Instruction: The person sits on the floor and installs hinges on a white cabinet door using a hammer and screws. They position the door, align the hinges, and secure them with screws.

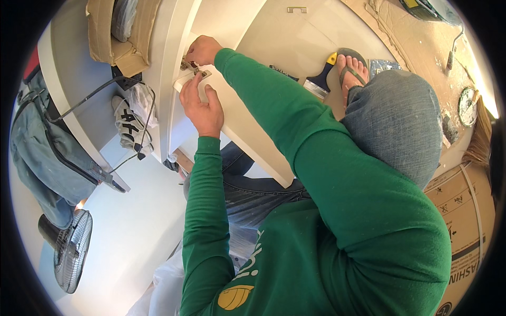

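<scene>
Home under renovation, flattened cardboard (416,42) on floor, putty knife (320,80), standing fan (71,250)

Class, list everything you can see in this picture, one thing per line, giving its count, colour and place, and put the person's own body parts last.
white panel: one, white, across the lap under both hands
metal hinge: one, brass-coloured, at the panel's end by the fingers
white cabinet board: one, white, upright behind the hinge
scraper: one, blue and yellow handle, on the floor by the foot
cardboard sheet: one, brown, on the floor at upper right
fan: one, grey, lower left
shoe: one, white and black, left of the board
sandal: one, grey, on the foot
left hand: one, resting on the panel
right hand: one, at the hinge
</scene>
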`<action>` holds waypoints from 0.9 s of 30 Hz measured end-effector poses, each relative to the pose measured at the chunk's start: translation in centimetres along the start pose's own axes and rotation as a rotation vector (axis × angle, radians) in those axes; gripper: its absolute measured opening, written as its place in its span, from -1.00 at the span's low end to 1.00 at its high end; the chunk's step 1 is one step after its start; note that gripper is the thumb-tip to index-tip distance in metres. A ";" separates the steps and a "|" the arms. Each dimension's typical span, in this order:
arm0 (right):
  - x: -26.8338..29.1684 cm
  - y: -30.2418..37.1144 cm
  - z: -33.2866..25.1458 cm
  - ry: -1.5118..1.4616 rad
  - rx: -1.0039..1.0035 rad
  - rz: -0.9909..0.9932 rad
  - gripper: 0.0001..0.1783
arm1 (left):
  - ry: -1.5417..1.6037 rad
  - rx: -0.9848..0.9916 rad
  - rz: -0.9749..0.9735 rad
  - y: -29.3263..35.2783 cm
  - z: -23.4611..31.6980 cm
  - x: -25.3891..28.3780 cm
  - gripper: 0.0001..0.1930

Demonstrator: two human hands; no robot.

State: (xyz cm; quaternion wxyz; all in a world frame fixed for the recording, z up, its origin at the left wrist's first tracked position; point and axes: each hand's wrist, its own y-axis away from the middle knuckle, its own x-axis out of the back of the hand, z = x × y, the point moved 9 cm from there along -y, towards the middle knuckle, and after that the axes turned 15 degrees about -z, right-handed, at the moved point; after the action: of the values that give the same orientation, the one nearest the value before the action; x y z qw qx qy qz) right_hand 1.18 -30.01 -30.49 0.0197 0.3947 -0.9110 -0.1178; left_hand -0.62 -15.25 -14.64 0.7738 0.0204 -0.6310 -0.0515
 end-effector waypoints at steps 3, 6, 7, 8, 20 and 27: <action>-0.2 0.1 0.5 -0.123 -0.018 -0.073 -0.62 | -0.005 -0.006 0.001 0.0 0.1 0.0 -0.61; -0.3 0.0 0.6 -0.150 -0.002 -0.106 -0.63 | -0.007 -0.003 0.001 0.0 0.1 0.0 -0.61; -0.3 0.0 0.7 -0.138 0.004 -0.110 -0.63 | -0.011 -0.005 0.003 0.0 0.1 0.0 -0.61; -0.2 0.0 1.0 -0.178 -0.011 -0.098 -0.63 | -0.015 -0.005 0.003 0.0 0.1 0.0 -0.61; 0.2 -0.9 0.1 -0.172 0.009 -0.045 -0.62 | -0.015 -0.008 0.010 0.0 0.0 0.0 -0.61; 0.3 -0.2 0.1 -0.143 0.083 -0.002 -0.66 | 0.000 -0.003 0.009 0.0 0.0 0.0 -0.60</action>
State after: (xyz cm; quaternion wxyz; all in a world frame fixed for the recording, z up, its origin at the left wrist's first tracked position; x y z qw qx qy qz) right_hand 1.13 -30.34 -30.67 -0.0620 0.3869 -0.9137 -0.1080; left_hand -0.60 -15.27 -14.69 0.7741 0.0165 -0.6310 -0.0490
